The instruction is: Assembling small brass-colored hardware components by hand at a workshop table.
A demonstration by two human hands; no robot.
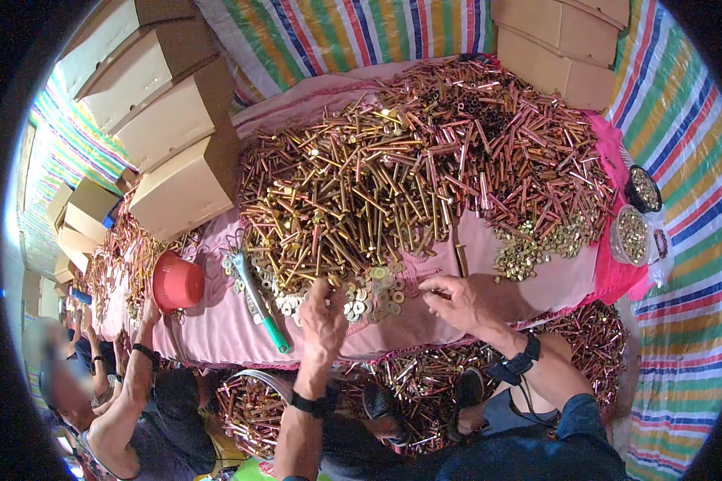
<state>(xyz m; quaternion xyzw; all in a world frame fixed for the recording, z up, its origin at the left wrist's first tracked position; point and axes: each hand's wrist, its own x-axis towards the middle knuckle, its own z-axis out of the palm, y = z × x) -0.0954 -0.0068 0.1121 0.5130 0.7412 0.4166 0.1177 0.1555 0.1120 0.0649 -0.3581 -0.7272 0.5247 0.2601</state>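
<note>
Pink cloth (217,321) spread over a long table across the middle of the frame, striped tarpaulin (682,264) behind and along the right edge. Cardboard boxes (168,128) stacked at upper left, more boxes at upper right. Heaped across the centre, a big pile of brass-coloured bolts (353,192); to its right, copper-toned bolts (521,152). Small heap of nuts (529,252) at centre right, beside two round containers (632,234) near the right edge. Red bowl (176,282) at left of centre, with a green-handled tool (263,314) lying on the cloth just right of it. More bolts spilled below the table edge, lower centre.

Left hand (322,321) raised from the lower centre, wrist banded in black, fingers curled together over the near edge of the bolt pile; whether anything is pinched, impossible to tell. Right hand (456,301) reaching in from lower right, black watch on the wrist, fingertips drawn together low over the cloth; contents unclear.

Washers (373,298) scattered on the cloth between the two hands, just right of the left hand and just left of the right fingertips.

Another person's arm (136,369) at lower left, reaching toward the red bowl.
</note>
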